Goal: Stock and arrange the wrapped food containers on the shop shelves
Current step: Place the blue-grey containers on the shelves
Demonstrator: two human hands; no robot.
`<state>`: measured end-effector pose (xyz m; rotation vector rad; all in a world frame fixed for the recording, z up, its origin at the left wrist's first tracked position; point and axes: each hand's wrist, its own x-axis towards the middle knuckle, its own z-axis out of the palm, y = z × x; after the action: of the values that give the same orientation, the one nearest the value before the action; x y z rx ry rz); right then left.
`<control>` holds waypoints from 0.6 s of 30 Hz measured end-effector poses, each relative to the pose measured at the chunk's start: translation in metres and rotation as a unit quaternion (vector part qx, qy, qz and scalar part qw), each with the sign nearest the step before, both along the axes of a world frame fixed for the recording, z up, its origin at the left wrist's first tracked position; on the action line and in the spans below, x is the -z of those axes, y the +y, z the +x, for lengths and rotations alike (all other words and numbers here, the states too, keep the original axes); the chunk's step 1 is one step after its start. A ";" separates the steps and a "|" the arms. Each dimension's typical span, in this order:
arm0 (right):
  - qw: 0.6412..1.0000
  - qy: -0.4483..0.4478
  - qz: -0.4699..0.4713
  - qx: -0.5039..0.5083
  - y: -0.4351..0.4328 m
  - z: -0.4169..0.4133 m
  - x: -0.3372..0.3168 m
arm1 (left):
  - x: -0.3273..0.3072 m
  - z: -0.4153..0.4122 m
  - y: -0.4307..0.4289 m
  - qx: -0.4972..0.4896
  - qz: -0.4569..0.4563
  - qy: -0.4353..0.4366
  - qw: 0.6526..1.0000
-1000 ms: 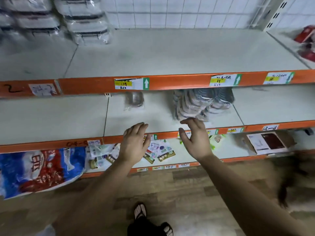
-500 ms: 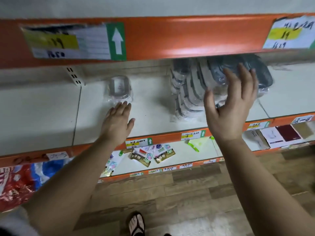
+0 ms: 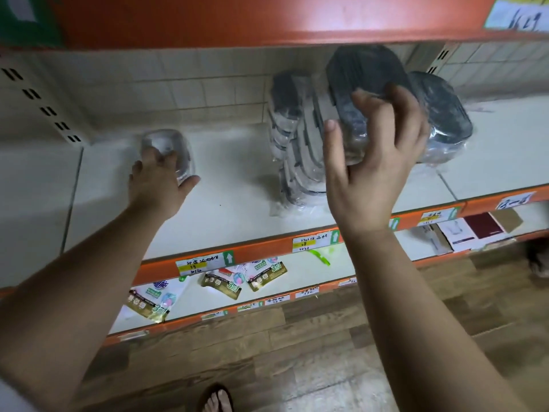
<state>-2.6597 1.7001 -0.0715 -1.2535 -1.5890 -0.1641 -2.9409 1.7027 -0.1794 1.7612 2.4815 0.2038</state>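
At the upper right of the frame, your right hand (image 3: 371,162) grips a dark-lidded wrapped container (image 3: 365,75), fingers curled round its lower end, beside a leaning row of containers (image 3: 297,162). At middle left, your left hand (image 3: 157,185) curls its fingers over 1 small clear container (image 3: 166,141) on the white shelf (image 3: 237,188).

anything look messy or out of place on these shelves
Yes. On the middle shelf the wrapped containers lean in a slumped row instead of stacked square, and one small container stands apart, gripped by the left hand. Below, the sachets lie scattered at odd angles.
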 end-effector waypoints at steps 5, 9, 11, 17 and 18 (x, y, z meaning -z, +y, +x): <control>1.000 0.020 0.004 0.016 0.003 -0.003 0.001 | 0.001 0.019 0.000 -0.022 0.056 -0.030 0.998; 1.000 0.023 0.005 0.006 0.002 0.003 0.000 | 0.005 0.031 -0.004 -0.038 0.091 -0.077 0.992; 1.000 0.031 -0.006 0.002 0.000 0.006 0.000 | 0.005 0.037 -0.008 -0.052 0.092 -0.098 0.990; 0.998 0.055 -0.038 -0.015 -0.007 0.011 -0.002 | 0.005 0.054 -0.023 -0.010 0.118 -0.095 0.988; 0.997 0.062 -0.040 -0.018 -0.010 0.012 -0.002 | 0.006 0.056 -0.027 0.002 0.127 -0.090 0.988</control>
<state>-2.6474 1.6900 -0.0690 -1.2711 -1.5214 -0.0004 -2.8846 1.6755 -0.1850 1.7451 2.4102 0.6755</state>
